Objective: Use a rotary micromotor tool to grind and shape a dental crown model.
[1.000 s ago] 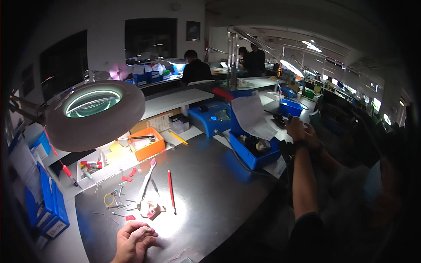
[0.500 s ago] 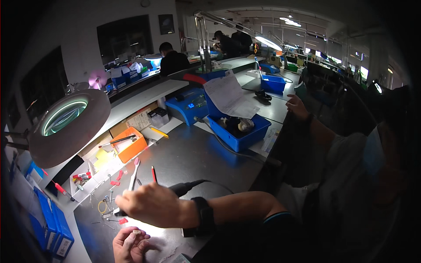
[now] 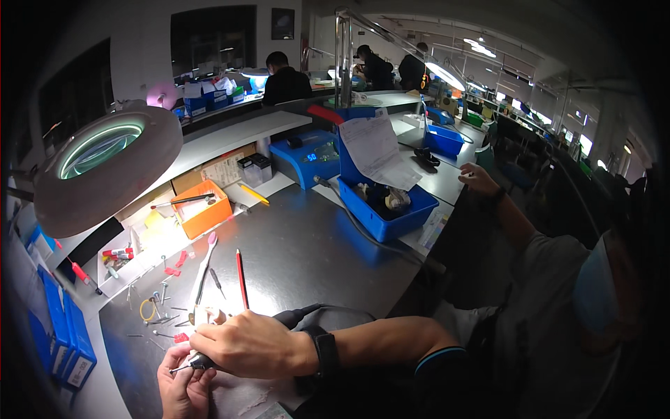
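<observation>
My right hand (image 3: 244,346), with a dark band on its wrist, grips a rotary handpiece (image 3: 200,361). Its thin metal tip points left, over the fingertips of my left hand (image 3: 183,392). The left fingers are pinched together under this tip; whatever they hold is mostly hidden now. From behind the right hand a black cord (image 3: 314,309) leads away. Just beyond the hands lie a red pencil (image 3: 241,276), a toothbrush (image 3: 203,278) and a slim dark tool (image 3: 216,278). Several small metal burs (image 3: 164,293) and a yellow rubber band (image 3: 148,309) are scattered to their left.
A round magnifier lamp (image 3: 157,150) overhangs the left side. Along the back stand an orange tray (image 3: 213,215), a blue control box (image 3: 307,159) and a blue bin (image 3: 391,222) with papers. Blue boxes (image 3: 63,328) line the left edge. At right sits a masked person (image 3: 551,279).
My right hand has lowered the handpiece onto the left fingertips, where a small pale piece showed before. Both hands are closer together, and the view has shifted slightly.
</observation>
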{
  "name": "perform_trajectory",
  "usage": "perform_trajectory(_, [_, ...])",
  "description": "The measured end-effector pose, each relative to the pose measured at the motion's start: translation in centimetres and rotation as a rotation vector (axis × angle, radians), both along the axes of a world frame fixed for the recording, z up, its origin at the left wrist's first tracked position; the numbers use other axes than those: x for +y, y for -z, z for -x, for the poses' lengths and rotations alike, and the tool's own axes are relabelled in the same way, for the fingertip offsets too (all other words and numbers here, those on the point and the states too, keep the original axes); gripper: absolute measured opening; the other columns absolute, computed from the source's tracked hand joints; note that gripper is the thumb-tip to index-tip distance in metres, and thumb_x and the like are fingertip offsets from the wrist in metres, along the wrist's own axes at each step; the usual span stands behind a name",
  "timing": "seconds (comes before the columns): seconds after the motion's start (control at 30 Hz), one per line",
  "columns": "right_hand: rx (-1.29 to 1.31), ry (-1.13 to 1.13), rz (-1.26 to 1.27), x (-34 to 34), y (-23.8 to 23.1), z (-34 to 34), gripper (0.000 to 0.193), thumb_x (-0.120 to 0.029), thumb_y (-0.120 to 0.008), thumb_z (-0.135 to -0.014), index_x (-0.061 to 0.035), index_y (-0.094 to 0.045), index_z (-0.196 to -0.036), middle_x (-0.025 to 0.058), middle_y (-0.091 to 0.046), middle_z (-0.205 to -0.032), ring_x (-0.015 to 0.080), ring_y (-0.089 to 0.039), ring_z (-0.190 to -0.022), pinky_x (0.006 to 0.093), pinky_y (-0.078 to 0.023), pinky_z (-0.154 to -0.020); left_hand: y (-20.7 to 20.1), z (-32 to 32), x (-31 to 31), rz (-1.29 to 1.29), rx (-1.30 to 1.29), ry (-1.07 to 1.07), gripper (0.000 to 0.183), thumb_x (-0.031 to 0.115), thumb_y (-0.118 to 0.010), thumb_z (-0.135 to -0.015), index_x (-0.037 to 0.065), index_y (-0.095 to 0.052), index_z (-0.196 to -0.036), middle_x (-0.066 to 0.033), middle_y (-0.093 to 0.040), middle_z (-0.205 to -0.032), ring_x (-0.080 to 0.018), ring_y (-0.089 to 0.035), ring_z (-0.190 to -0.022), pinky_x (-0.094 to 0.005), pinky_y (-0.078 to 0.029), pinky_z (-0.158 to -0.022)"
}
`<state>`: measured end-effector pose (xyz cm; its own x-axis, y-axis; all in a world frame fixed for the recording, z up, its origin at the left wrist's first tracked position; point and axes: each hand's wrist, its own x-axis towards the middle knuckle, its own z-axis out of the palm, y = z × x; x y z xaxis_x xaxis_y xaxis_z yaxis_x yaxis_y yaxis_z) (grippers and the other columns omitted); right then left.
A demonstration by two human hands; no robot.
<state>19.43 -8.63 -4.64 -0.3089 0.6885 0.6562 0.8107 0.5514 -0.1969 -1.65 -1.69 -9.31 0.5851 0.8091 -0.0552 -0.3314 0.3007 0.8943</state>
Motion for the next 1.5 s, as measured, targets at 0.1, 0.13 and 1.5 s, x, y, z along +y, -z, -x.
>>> perform_trajectory(0.1, [0.03, -0.035, 0.029, -0.3, -0.1, -0.1, 0.018, -0.012, -0.061, -0.084, -0.0008, -0.052, -0.096, 0.0135, -0.06, -0.084, 0.0332, -0.067, -0.064, 0.0407, -0.055, -0.054, -1.9, -0.4, -0.6, -0.117, 0.305, 0.245, 0.05, 0.03, -0.053, -0.098, 0.002, -0.039, -0.137, -0.0086, -0.048, -0.134, -0.0237, -0.046, -0.125, -0.0372, -0.037, -0.104])
perform_trajectory(0.13, [0.022, -0.026, 0.046, -0.5, -0.1, -0.1, 0.019, -0.012, -0.061, -0.084, -0.0008, -0.052, -0.096, 0.0135, -0.06, -0.085, 0.0337, -0.067, -0.065, 0.0408, -0.055, -0.054, -2.3, -0.4, -0.8, -0.176, 0.448, 0.367, 0.061, 0.04, -0.048, -0.102, 0.001, -0.034, -0.146, -0.0073, -0.04, -0.15, -0.0241, -0.036, -0.138, -0.0408, -0.026, -0.117])
perform_trajectory(1.5, [-0.046, -0.07, 0.041, -1.8, -0.9, -0.7, 0.026, -0.005, -0.078, -0.074, 0.0002, -0.066, -0.096, 0.0081, -0.063, -0.071, 0.0195, -0.062, -0.054, 0.0292, -0.047, -0.049, -3.6, -1.2, -1.5, 0.056, -0.068, 0.302, 0.027, 0.01, -0.057, -0.1, -0.004, -0.06, -0.124, -0.0137, -0.068, -0.113, -0.0181, -0.066, -0.106, -0.0311, -0.054, -0.096])
